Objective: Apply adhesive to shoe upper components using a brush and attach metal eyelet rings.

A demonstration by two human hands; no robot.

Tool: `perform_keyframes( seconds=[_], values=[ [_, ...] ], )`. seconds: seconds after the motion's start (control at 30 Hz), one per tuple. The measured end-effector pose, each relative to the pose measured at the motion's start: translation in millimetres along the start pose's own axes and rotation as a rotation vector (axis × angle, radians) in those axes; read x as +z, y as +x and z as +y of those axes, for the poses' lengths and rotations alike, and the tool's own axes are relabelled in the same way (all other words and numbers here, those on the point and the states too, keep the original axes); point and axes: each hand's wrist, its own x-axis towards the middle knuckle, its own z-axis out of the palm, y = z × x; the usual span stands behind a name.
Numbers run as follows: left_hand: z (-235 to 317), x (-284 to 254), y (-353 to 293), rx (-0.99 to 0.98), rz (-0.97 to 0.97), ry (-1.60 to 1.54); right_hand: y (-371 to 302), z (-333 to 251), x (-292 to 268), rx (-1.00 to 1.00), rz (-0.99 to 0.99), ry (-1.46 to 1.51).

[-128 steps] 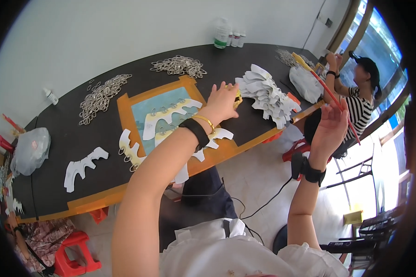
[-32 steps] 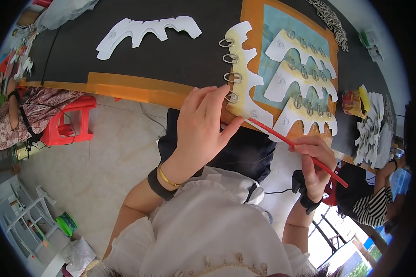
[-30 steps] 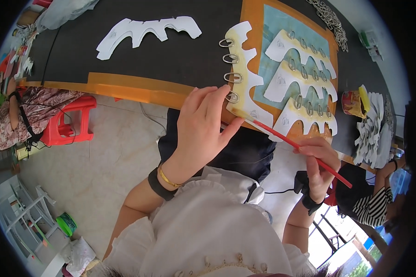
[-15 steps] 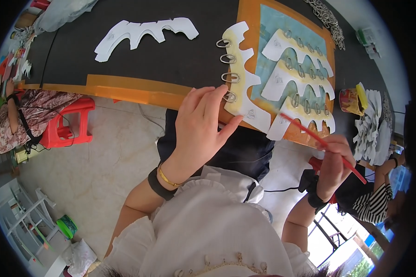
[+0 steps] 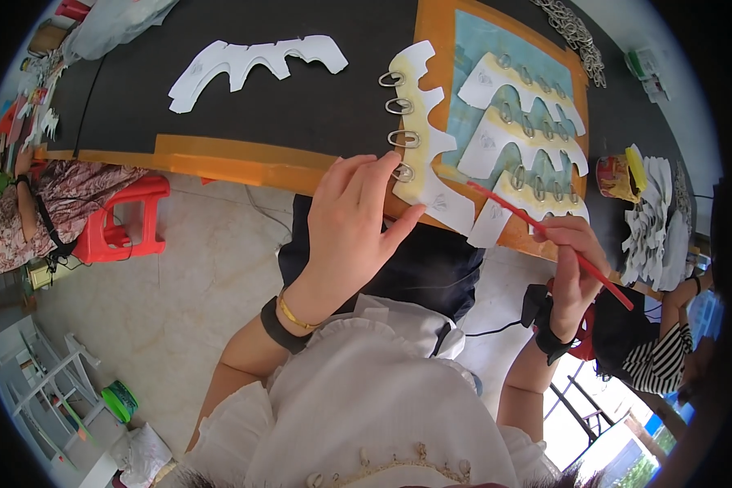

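My left hand [image 5: 354,207] lies with its fingers stretched out on the near end of a scalloped white piece [image 5: 451,210]. Its fingertips touch this piece beside the lowest oval metal ring [image 5: 403,172]; several such rings line the yellow-coated edge. Closed round a slim red brush [image 5: 519,213], my right hand [image 5: 576,264] holds the brush's tip near the right side of that piece. The tip is blurred. To the right, three similar white pieces [image 5: 490,153] with rings and yellow coating rest on a blue-green sheet [image 5: 476,41].
Another scalloped white piece [image 5: 256,61] lies on the black table [image 5: 138,89], edged with orange tape. A container [image 5: 616,177] with yellow on it and stacked white pieces [image 5: 647,220] stand right. Metal chain [image 5: 576,37] lies behind. People sit on both sides; a red stool [image 5: 130,224] stands left.
My right hand has moved slightly left and up with the red brush, bringing its tip closer to the ringed white piece under my left hand. My left hand stays almost still.
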Motion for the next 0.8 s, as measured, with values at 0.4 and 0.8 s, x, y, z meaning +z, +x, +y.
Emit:
perform_keyframes(
  seconds=[0.4, 0.8],
  values=[
    [5.6, -9.0, 4.9, -0.007, -0.051, 0.027, 14.0, 3.1, 20.5, 0.004, 0.153, 0.034],
    [-7.9, -16.5, 32.1, 0.021, -0.171, 0.017, 27.1, 10.0, 30.1, 0.184, 0.098, 0.210]
  ],
)
